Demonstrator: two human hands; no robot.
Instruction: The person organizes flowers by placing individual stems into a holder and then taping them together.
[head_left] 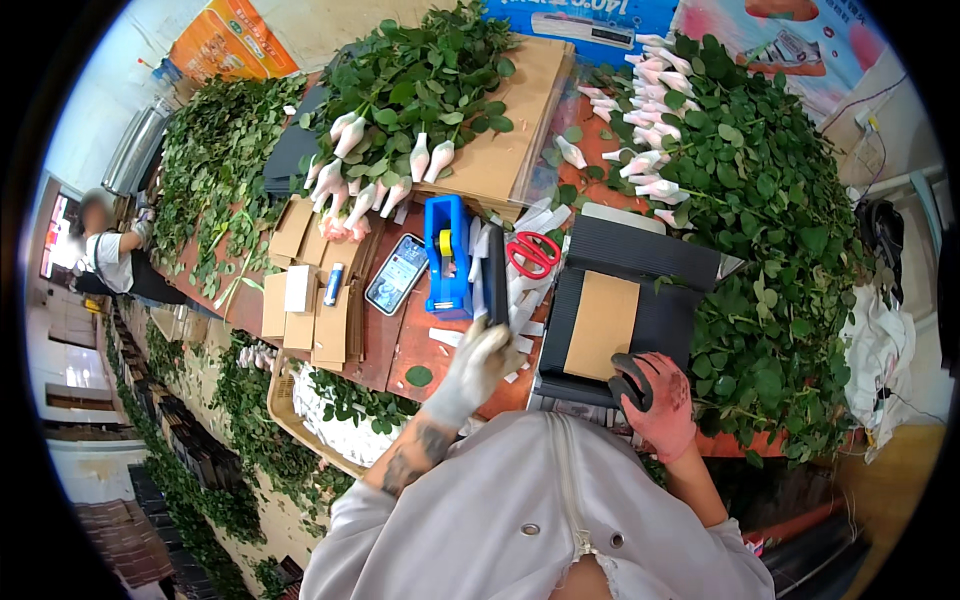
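My left hand (474, 372), in a white glove, reaches to the near end of a long black stapler-like tool (496, 275). Its fingers are blurred, so whether they grip the tool I cannot tell. My right hand (655, 402), in a pink glove with black fingertips, lies at the near right corner of a brown cardboard piece (603, 325). Its fingers are loosely curled and apart. Under the cardboard is black corrugated wrapping sheet (668, 325). Red-handled scissors (533, 255) and a blue tape dispenser (446, 260) lie beyond my left hand.
A phone (397, 274) and stacked cardboard pieces (330, 335) lie left of the dispenser. Pale pink roses in white sleeves (345, 190) rest on cardboard sheets (545, 90). More leafy stems (770, 250) cover the right side. At far left is another person (110, 255); a basket (290, 415) stands below the table.
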